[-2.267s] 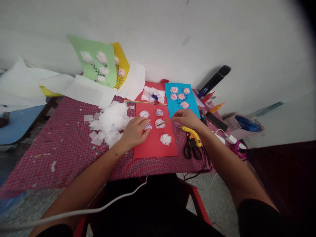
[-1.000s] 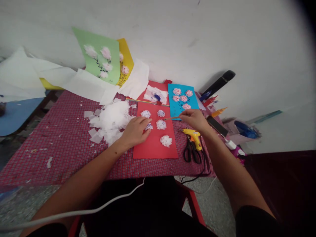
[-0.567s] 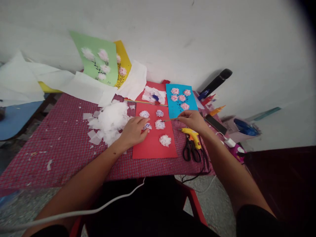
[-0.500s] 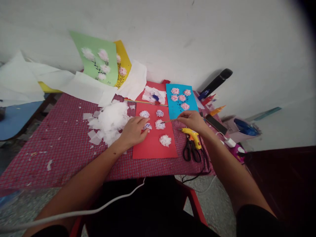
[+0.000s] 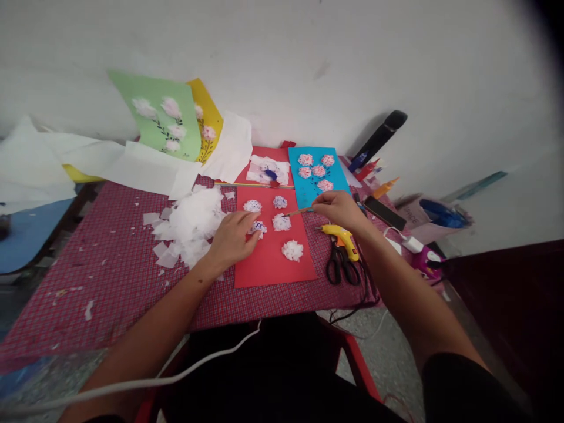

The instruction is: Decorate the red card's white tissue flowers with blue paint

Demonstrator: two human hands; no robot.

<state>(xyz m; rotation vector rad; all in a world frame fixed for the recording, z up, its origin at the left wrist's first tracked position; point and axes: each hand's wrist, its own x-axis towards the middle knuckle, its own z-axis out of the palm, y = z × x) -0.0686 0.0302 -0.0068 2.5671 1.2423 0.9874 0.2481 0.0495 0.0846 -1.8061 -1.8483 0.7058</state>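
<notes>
— Red card (image 5: 268, 273), flat on the cloth-covered tabletop (image 5: 118, 252); brush (image 5: 302, 211) above it. Nearer hand?

— Right hand (image 5: 337, 208). Grip clamped on the brush's right end, thumb against fingers.

— Long axis?

— Leftward from the grip, slanting slightly toward the person. Tip at the top of the right-middle puff (image 5: 281, 223); contact too small to confirm.

— Left hand (image 5: 233, 236)?

— Across the card's left edge, thumb and fingers either side of the left-middle puff (image 5: 259, 228). Pinching or merely resting: cannot tell.

— Surface, room?

— Glue gun (image 5: 347, 239) and scissors (image 5: 341, 267) lie right of the card, near the right forearm. Blue card (image 5: 344, 176) just beyond the right hand; pale wall (image 5: 282, 70) bounds the back.
</notes>
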